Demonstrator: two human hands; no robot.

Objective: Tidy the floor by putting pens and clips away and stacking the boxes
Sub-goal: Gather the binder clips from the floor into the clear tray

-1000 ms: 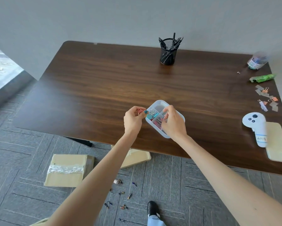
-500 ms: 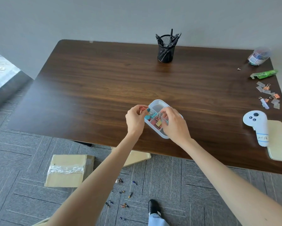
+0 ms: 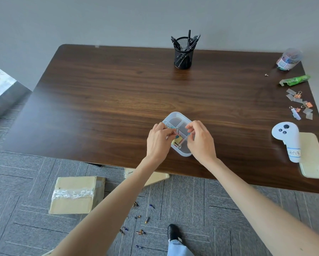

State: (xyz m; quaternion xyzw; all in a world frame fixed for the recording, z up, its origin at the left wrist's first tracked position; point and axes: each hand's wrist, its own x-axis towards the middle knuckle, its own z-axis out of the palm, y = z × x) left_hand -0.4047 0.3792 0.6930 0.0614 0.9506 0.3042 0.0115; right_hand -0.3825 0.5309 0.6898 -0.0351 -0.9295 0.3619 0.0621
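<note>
Your divided clear tray [image 3: 175, 115] sits near the counter [image 3: 118, 100] front edge, binder clips [image 3: 177, 142] now lying in its near compartment. Your left hand [image 3: 157, 139] pinches something small, your right hand [image 3: 201, 139] has its fingers curled over the tray; contents unclear. More small pieces [image 3: 141, 231] and cardboard boxes [image 3: 75, 194] wait on the floor, so tidying remains.

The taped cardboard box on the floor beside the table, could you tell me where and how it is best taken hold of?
Grip the taped cardboard box by its two opposite side walls, one hand on each, coming down from above. It lies flat on the carpet with its broad top up, probably too wide for one hand, and both sides look free of clutter.
</note>
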